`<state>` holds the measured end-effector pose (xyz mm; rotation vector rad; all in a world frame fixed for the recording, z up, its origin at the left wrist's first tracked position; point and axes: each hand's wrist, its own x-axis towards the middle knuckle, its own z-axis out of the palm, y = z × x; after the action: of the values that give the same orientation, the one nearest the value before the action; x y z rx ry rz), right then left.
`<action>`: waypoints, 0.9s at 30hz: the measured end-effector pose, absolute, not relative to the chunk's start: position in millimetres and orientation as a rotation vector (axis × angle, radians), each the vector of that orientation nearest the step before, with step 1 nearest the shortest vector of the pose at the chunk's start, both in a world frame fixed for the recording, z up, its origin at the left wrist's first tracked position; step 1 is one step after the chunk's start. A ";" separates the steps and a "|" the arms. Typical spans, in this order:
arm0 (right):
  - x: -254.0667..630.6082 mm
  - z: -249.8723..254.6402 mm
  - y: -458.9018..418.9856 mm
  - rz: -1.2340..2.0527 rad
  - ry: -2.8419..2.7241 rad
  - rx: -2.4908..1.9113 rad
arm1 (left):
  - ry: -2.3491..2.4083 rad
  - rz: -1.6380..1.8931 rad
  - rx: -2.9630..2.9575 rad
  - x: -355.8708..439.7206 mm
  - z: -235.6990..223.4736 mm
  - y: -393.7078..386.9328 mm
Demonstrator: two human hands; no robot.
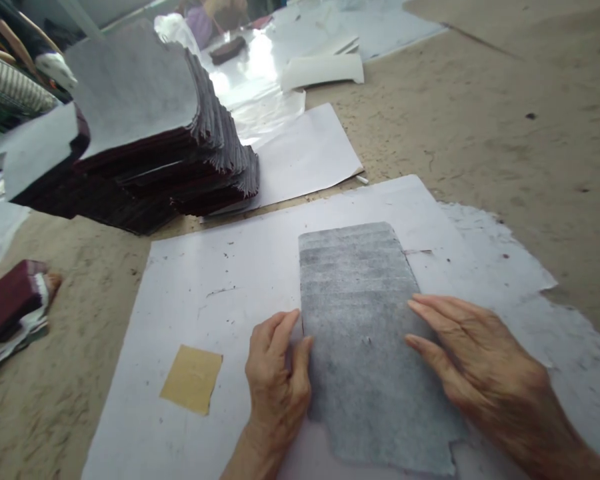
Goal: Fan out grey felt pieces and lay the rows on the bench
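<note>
A grey fabric-like panel (360,320) with faint cross bands and a notched near end lies flat on a large white sheet (220,267). My left hand (280,373) is at its left edge, thumb and fingers apart, tips touching the side. At the opposite edge rests my right hand (485,367), fingers stretched and thumb spread, fingertips on the panel's border. The panel's underside is hidden. To the left of my left hand, a small tan square (193,379) sits on the white sheet.
A tall stack of grey-backed, dark maroon panels (180,133) stands at the back left. Near the left edge lies a maroon block (13,300) beside a metal tool (20,340). Behind are a curved white piece (325,70) and clear plastic; a person's arm (25,40) shows top left.
</note>
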<state>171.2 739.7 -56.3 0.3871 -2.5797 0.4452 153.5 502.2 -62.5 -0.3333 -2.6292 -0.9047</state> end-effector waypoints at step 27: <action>148.3 -46.2 738.3 0.980 -2.852 -0.441 | -3.048 -1.084 0.273 122.0 -52.6 511.3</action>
<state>148.3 738.3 -46.2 -0.4409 -2.8516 0.9798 122.0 511.3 -52.6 0.2728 -3.0482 -1.0841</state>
